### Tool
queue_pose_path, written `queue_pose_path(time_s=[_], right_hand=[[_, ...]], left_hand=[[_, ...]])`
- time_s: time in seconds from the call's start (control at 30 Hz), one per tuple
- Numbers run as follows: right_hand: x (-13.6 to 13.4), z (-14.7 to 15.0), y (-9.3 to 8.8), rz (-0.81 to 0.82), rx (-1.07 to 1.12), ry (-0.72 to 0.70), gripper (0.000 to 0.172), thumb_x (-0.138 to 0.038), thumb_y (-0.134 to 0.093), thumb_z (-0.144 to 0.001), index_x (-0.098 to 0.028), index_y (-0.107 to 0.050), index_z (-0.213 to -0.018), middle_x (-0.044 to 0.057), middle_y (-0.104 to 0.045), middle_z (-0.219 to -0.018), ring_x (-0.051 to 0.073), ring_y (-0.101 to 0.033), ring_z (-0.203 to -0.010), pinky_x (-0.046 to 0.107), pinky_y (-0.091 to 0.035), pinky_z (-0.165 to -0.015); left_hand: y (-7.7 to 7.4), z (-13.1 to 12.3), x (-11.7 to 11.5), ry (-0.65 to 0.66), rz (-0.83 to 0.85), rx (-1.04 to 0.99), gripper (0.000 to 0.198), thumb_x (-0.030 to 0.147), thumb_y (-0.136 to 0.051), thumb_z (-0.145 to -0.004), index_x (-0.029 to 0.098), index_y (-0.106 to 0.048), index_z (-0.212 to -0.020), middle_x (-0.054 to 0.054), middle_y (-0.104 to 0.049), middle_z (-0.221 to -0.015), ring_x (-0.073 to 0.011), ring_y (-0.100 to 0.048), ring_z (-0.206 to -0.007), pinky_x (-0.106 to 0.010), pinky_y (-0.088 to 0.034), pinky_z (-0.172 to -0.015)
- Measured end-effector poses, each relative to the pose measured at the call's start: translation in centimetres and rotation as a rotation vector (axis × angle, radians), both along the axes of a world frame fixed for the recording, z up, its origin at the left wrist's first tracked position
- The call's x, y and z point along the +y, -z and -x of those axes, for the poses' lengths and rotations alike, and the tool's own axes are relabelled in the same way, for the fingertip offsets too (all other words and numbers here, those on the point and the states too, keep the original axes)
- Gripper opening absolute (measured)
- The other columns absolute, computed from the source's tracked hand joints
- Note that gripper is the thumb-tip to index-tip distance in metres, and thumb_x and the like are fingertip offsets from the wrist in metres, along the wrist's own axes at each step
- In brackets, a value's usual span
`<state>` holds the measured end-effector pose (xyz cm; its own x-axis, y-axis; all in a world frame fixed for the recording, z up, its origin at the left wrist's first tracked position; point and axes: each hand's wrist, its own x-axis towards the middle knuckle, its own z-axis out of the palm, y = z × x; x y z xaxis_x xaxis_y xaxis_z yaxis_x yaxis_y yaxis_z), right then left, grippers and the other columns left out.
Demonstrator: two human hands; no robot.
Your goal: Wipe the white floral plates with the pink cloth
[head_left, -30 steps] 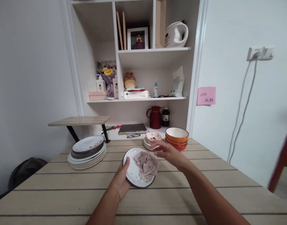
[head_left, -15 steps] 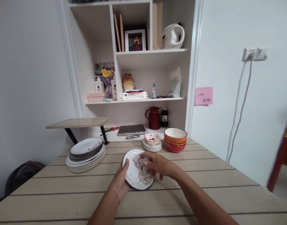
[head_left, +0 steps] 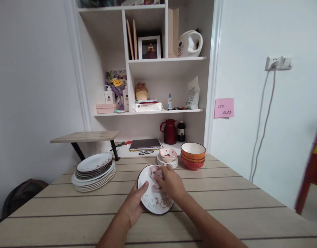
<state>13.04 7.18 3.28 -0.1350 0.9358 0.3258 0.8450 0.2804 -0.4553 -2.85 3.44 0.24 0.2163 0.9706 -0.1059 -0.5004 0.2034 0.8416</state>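
A white plate (head_left: 150, 199) with a dark rim and a brown floral pattern is tilted above the table, facing me. My left hand (head_left: 134, 203) grips its left edge, thumb on the face and the other fingers hidden behind. Bunched in my right hand (head_left: 171, 182) is a pale pink cloth (head_left: 156, 177), pressed against the upper part of the plate. The fingers are closed on the cloth.
On the wooden table (head_left: 101, 210), a stack of plates (head_left: 95, 172) stands at left under a small raised shelf (head_left: 88, 136). Behind the held plate are small saucers (head_left: 171, 162) with a pink dish (head_left: 168, 154). Stacked bowls (head_left: 192, 156) stand to their right.
My right hand has slid the cloth up toward the plate's top, uncovering more of the floral pattern. The plate has shifted slightly right and down in view.
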Motion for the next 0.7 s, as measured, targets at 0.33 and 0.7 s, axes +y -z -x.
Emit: queue_pose_path(time_s=[0.33,0.7], right_hand=[[-0.7,0.9,0.5,-0.073,0.132,-0.479,0.071,-0.015,-0.060,-0.072,-0.023,-0.041,-0.140,0.010,-0.043,-0.125,0.024,-0.046,-0.115,0.033,-0.039,-0.100],[-1.2,-0.1,-0.2,0.188,-0.003,-0.833,0.068,-0.015,-0.069,-0.065,-0.035,-0.056,-0.129,0.003,-0.042,-0.125,0.018,-0.052,-0.105,0.025,-0.043,-0.090]], left_hand=[[0.6,0.3,0.4,0.066,-0.053,-0.107,0.068,0.042,-0.064,-0.080,0.026,-0.038,-0.141,-0.015,-0.066,-0.122,-0.0276,-0.063,-0.109,-0.044,-0.042,-0.099],[1.0,0.8,0.8,0.121,0.029,-0.199,0.078,0.069,-0.045,-0.076,0.014,-0.054,-0.130,-0.019,-0.071,-0.109,-0.0322,-0.064,-0.106,-0.047,-0.046,-0.095]])
